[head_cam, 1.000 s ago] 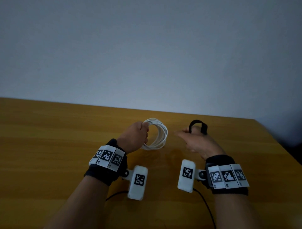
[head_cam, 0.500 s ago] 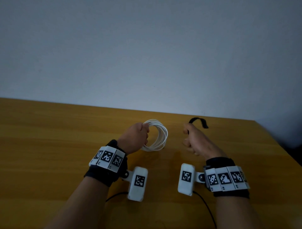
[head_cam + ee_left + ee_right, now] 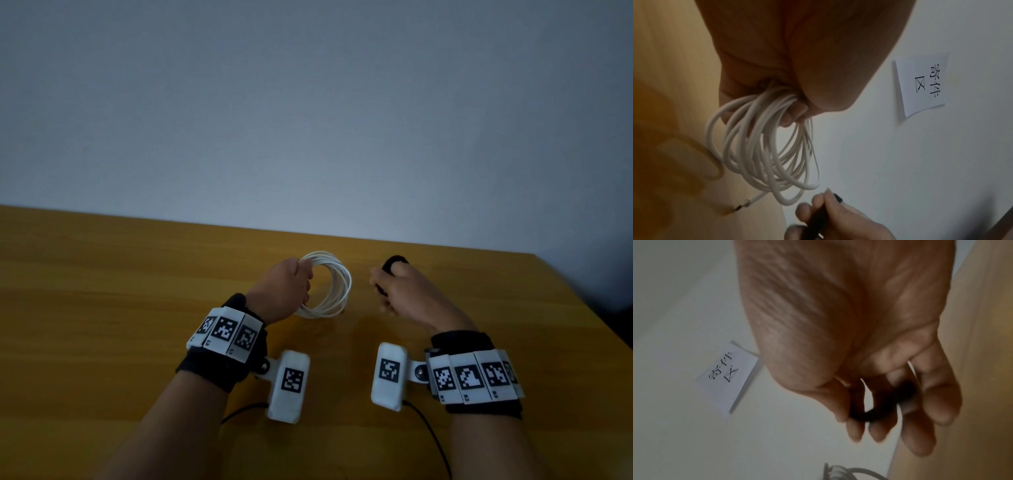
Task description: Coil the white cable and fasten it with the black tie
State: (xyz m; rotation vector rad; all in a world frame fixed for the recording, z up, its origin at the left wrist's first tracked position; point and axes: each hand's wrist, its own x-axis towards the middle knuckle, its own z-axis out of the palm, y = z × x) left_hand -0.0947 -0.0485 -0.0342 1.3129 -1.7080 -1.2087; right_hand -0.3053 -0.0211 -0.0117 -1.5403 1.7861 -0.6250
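Above tabletop: white cable, coiled, bunched in left hand fist; black tie, lifted off the surface a second ago, now curled and clamped in right hand fingers, beside coil; wrapping judged next

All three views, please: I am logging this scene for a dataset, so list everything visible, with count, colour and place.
cable: one, white, coiled in several loops, held upright above the table; a metal-tipped end hangs free in the left wrist view
tie: one, black, curved into a loop in the right hand
table: one, yellow-brown wood, under both hands
wall: grey-white, behind the table
paper note: one, white with black printed characters, on the wall
wrist cameras: two, white with black markers, one per wrist
wristbands: two, black with marker tags
left hand: grips the coil
right hand: pinches the tie, apart from the coil
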